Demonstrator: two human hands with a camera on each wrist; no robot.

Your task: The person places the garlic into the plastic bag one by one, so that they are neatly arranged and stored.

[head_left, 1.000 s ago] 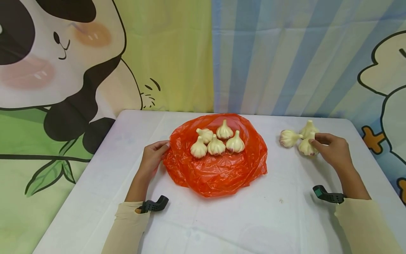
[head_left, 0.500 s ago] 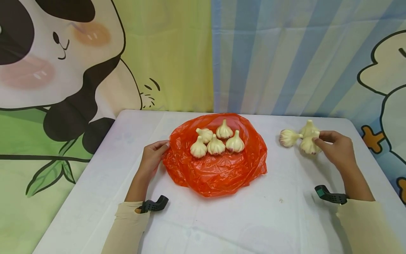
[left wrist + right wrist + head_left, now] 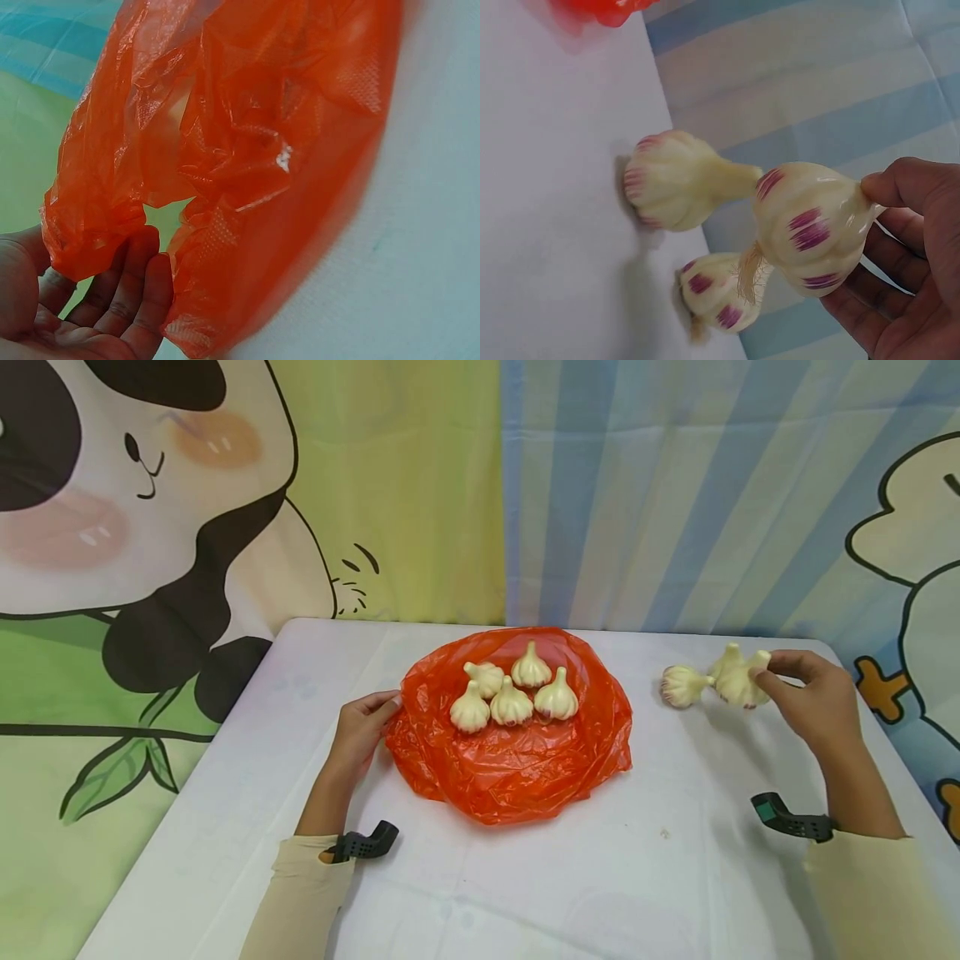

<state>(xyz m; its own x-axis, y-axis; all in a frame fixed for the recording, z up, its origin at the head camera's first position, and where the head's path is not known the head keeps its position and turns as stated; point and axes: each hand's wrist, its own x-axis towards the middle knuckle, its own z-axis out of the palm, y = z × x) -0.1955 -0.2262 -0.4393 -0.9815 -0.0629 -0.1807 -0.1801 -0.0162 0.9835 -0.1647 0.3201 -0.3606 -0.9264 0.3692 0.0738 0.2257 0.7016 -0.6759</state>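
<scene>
My left hand (image 3: 358,732) pinches the left edge of a crinkled orange-red plastic bag (image 3: 510,781); in the left wrist view the thumb and fingers are at the gathered film (image 3: 90,232). Several whitish garlic bulbs (image 3: 512,703) sit grouped on the bag, mostly with stems up. Over at the right, my right hand (image 3: 817,706) holds one garlic bulb (image 3: 810,229) by its stem, between thumb and fingers, raised off the table. Behind it are two more garlic bulbs: one lying on its side (image 3: 682,686), and one (image 3: 726,658) partly hidden by the held bulb.
A white-covered table (image 3: 570,893) lies under everything. A yellow and blue striped curtain (image 3: 637,502) with cartoon figures hangs along its back edge. Black wrist devices (image 3: 791,818) are strapped at both sleeves.
My right hand has lifted the garlic bulb up and a little to the right, tilting it and covering part of the bulb behind. The left hand and the bag have stayed put.
</scene>
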